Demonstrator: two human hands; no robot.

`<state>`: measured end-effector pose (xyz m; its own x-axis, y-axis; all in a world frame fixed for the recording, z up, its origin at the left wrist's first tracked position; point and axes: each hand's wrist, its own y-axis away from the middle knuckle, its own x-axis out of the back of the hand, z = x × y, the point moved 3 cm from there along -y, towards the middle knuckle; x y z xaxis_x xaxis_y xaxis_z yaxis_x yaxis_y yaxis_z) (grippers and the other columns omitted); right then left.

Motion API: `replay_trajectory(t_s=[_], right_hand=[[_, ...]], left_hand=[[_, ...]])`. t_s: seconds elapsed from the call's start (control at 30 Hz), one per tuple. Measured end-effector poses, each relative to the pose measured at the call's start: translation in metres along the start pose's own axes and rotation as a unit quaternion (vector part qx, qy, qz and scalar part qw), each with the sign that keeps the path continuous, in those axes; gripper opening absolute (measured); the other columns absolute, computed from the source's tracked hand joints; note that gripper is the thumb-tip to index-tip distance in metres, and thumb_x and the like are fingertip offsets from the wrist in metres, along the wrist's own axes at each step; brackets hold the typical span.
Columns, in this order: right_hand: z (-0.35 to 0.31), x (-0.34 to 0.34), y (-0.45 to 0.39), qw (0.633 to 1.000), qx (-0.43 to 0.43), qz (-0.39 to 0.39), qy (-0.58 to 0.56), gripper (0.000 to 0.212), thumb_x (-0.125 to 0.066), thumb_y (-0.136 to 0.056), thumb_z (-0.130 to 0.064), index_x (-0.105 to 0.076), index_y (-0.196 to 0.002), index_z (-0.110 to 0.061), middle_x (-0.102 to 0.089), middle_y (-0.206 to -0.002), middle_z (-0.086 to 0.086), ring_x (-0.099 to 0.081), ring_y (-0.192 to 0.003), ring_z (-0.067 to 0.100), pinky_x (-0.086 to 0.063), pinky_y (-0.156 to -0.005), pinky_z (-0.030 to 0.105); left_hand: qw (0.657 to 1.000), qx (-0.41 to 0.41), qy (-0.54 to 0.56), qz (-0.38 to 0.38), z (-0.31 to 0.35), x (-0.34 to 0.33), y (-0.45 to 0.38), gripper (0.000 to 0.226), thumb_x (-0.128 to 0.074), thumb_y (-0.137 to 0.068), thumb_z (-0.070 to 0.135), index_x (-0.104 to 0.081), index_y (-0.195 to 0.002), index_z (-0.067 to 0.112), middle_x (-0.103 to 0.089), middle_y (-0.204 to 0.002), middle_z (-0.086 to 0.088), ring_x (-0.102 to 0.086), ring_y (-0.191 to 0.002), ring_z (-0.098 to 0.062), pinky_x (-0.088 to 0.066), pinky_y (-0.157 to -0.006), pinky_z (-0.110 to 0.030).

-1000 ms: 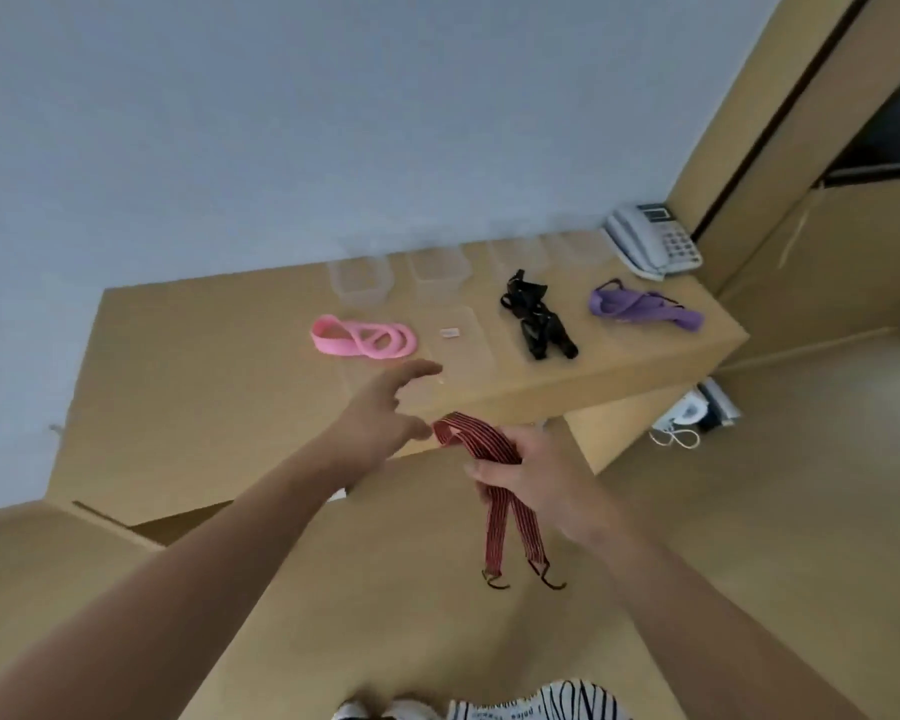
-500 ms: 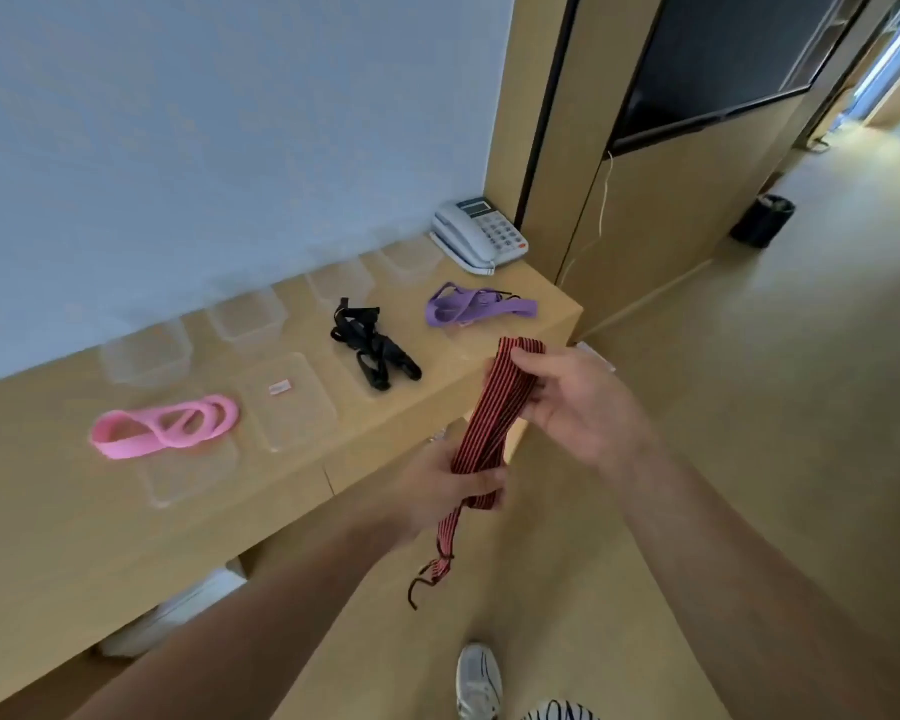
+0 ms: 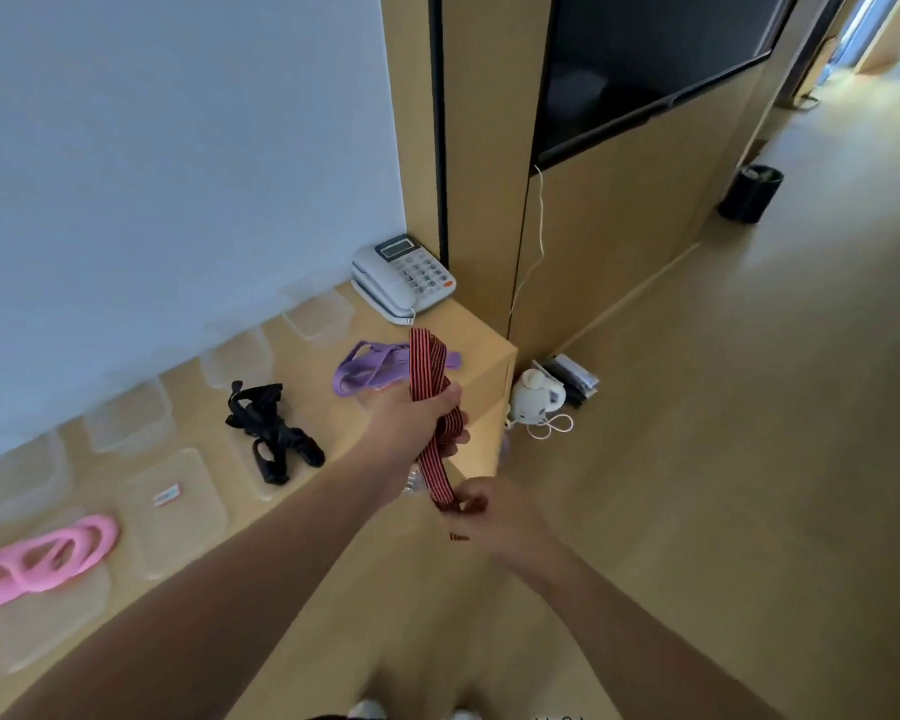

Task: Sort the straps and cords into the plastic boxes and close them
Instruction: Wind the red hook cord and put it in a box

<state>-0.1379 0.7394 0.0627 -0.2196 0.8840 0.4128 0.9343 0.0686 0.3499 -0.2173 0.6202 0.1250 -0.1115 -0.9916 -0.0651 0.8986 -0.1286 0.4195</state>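
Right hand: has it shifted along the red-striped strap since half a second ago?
Yes. The right hand was at the strap's upper fold; now it pinches the red-striped strap below the left hand, nearer the counter's front edge.

Left hand (image 3: pixel 411 428) and right hand (image 3: pixel 481 517) grip the red-striped strap (image 3: pixel 430 387) above the counter (image 3: pixel 302 491).
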Motion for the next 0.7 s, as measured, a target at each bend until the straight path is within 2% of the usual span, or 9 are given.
replay_trajectory(t_s=[0.1,0.17,0.23,0.3,0.37,0.5,0.57,0.6,0.7], right_hand=[[0.008,0.023,-0.023,0.994,-0.004,0.103,0.021,0.002,-0.076,-0.083,-0.033,-0.077,-0.082,-0.031,-0.064,-0.062,-0.016,-0.061,-0.062,0.002,-0.047,-0.061,0.022],[0.009,0.037,-0.036,0.984,-0.036,0.147,-0.097,0.011,-0.073,-0.083,-0.018,-0.08,-0.089,-0.024,-0.072,-0.068,-0.006,-0.068,-0.064,0.014,-0.055,-0.064,0.032],[0.006,0.047,-0.049,0.953,-0.086,0.162,-0.24,0.02,-0.068,-0.085,-0.005,-0.078,-0.095,-0.019,-0.074,-0.073,0.006,-0.07,-0.062,0.023,-0.057,-0.06,0.034],[-0.003,0.053,-0.067,0.928,-0.094,0.141,-0.331,0.028,-0.064,-0.086,0.005,-0.076,-0.102,-0.014,-0.077,-0.089,0.012,-0.075,-0.077,0.028,-0.062,-0.069,0.038],[-0.021,0.057,-0.087,0.922,-0.072,0.117,-0.361,0.035,-0.057,-0.087,0.012,-0.078,-0.102,-0.011,-0.077,-0.099,0.012,-0.076,-0.089,0.027,-0.063,-0.075,0.035],[-0.057,0.066,-0.131,0.921,-0.027,0.071,-0.383,0.03,-0.056,-0.093,0.002,-0.079,-0.1,-0.015,-0.078,-0.099,0.008,-0.075,-0.092,0.021,-0.061,-0.072,0.028],[-0.072,0.066,-0.158,0.949,0.004,0.048,-0.311,0.019,-0.065,-0.095,-0.015,-0.077,-0.11,-0.017,-0.077,-0.105,0.004,-0.074,-0.096,0.018,-0.061,-0.081,0.032],[-0.078,0.065,-0.174,0.966,0.016,0.051,-0.252,0.024,-0.072,-0.092,-0.018,-0.075,-0.116,-0.018,-0.076,-0.108,0.001,-0.074,-0.097,0.016,-0.061,-0.084,0.032],[-0.095,0.056,-0.217,0.991,0.057,0.053,-0.112,0.041,-0.078,-0.084,-0.008,-0.072,-0.123,-0.018,-0.073,-0.115,-0.003,-0.071,-0.1,0.01,-0.058,-0.092,0.03]], left_hand=[[0.999,0.013,-0.048,0.009,0.003,-0.013,-0.012,0.023,-0.069,-0.096,0.024,-0.063,-0.099,0.002,-0.073,-0.073,-0.013,-0.07,-0.061,-0.026,-0.059,-0.054,-0.032],[0.988,-0.004,-0.148,0.046,0.003,-0.015,-0.023,0.022,-0.074,-0.091,0.023,-0.065,-0.097,0.003,-0.074,-0.077,-0.011,-0.072,-0.067,-0.025,-0.059,-0.057,-0.033],[0.955,-0.025,-0.288,0.062,0.004,-0.014,-0.036,0.019,-0.076,-0.086,0.023,-0.068,-0.094,0.008,-0.073,-0.084,-0.01,-0.071,-0.075,-0.023,-0.059,-0.065,-0.035],[0.941,-0.016,-0.336,0.038,0.002,-0.014,-0.049,0.015,-0.072,-0.085,0.02,-0.068,-0.094,0.008,-0.07,-0.079,-0.01,-0.067,-0.065,-0.023,-0.054,-0.056,-0.03],[0.952,-0.004,-0.305,0.02,0.001,-0.011,-0.064,0.011,-0.065,-0.086,0.014,-0.068,-0.094,0.007,-0.067,-0.073,-0.011,-0.06,-0.056,-0.022,-0.048,-0.048,-0.026],[0.99,0.047,-0.129,0.011,0.011,0.005,-0.099,0.018,-0.056,-0.09,0.004,-0.068,-0.103,0.004,-0.068,-0.085,-0.017,-0.062,-0.072,-0.026,-0.048,-0.058,-0.031],[0.994,0.102,-0.001,0.034,0.017,0.02,-0.122,0.02,-0.057,-0.084,0.004,-0.068,-0.101,0.005,-0.069,-0.087,-0.018,-0.066,-0.074,-0.03,-0.048,-0.059,-0.034],[0.99,0.115,0.045,0.06,0.019,0.029,-0.136,0.023,-0.059,-0.078,0.005,-0.068,-0.099,0.006,-0.071,-0.086,-0.017,-0.069,-0.075,-0.031,-0.049,-0.059,-0.034],[0.985,0.107,0.03,0.131,0.022,0.057,-0.173,0.028,-0.059,-0.067,0.006,-0.069,-0.093,0.009,-0.075,-0.092,-0.012,-0.073,-0.085,-0.028,-0.058,-0.075,-0.038]])
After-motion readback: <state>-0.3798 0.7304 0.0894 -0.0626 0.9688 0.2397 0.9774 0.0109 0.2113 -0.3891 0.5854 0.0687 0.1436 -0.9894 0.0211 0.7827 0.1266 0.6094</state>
